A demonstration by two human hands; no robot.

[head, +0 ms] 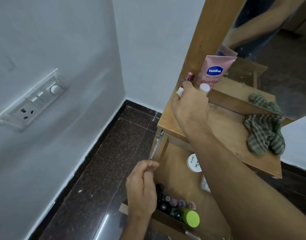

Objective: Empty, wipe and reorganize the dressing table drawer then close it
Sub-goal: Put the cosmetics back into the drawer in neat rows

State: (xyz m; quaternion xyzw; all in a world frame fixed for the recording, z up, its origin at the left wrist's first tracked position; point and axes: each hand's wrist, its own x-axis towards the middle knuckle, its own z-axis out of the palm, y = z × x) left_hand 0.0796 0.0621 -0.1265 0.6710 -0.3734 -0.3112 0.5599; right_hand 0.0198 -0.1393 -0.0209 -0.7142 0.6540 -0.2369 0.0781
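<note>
The wooden drawer stands pulled out below the dressing table top. Inside lie a white round nail polish remover tub, several small dark and purple nail polish bottles and a bottle with a lime green cap. My right hand reaches over the table's back left corner and is shut on a small white bottle. My left hand hovers at the drawer's left edge, fingers curled, nothing visible in it. A pink Vaseline tube leans against the mirror frame.
A green striped cloth lies on the table's right side. A pink lipstick stands by the tube. The mirror rises behind. Dark granite floor and a wall with a switch panel are to the left.
</note>
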